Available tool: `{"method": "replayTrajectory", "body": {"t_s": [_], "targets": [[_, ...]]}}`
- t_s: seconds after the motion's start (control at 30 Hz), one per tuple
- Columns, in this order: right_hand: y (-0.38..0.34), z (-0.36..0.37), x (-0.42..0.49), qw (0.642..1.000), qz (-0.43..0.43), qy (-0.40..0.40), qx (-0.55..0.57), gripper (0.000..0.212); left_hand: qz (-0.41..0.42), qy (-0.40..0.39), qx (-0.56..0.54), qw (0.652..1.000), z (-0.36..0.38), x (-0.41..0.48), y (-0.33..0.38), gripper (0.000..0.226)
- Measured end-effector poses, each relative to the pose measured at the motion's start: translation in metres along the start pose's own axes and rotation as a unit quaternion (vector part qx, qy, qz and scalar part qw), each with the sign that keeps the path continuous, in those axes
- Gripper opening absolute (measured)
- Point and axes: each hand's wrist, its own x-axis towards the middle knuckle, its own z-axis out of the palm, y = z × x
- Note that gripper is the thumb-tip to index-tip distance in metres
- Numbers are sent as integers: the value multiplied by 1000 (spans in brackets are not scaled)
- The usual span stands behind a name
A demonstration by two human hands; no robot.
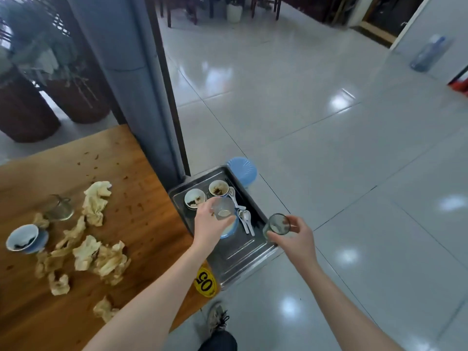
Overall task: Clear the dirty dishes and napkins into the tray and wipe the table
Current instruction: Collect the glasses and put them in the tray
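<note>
A metal tray (243, 254) sits on a blue stool beside the wooden table (141, 224). It holds two dirty bowls (195, 197), a blue plate and white spoons (247, 220). My left hand (209, 224) grips a clear glass (222, 207) over the blue plate. Above the tray's right edge, my right hand (295, 236) holds a second glass (277, 224). On the table lie several crumpled napkins (95, 202), a blue-and-white bowl (24, 238) and another glass (59, 207).
A grey pillar (141, 84) rises behind the tray. The blue stool (243, 168) shows past the tray's far end. A yellow number tag (205, 283) marks the table corner. Glossy floor tiles spread to the right, and my shoe (217, 316) is below.
</note>
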Motion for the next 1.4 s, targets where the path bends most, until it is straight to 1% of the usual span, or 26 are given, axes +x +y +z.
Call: {"method": "replayTrajectory", "body": {"t_s": [0.13,0.3,0.4,0.5,0.63,0.8,0.93,1.1,1.27,1.4], "targets": [[6,-12,35,1000,3,3,-10,50,-12,-3,9,1000,26,19,6,58],[22,-13,78,999,10,-35,-25,54,-30,11,12,999,53,29,-2,56],[36,-10,107,996,5,-80,-39,54,-66,40,1,997,73,32,-9,56],[53,-9,135,989,-8,-136,-62,54,-116,79,-6,990,97,29,-22,60],[81,-6,168,974,-17,-206,-91,53,-162,122,-27,979,130,23,-42,58],[125,7,190,955,1,-272,-116,54,-211,138,-25,967,166,20,-77,62],[161,22,195,947,22,-294,-130,54,-247,130,-17,960,189,24,-108,62],[215,48,195,933,26,-326,-151,55,-272,103,-4,957,218,37,-153,62],[262,71,195,929,25,-332,-163,52,-282,107,10,954,237,46,-194,61],[281,86,199,933,21,-323,-156,50,-280,100,8,955,248,50,-213,62]]}}
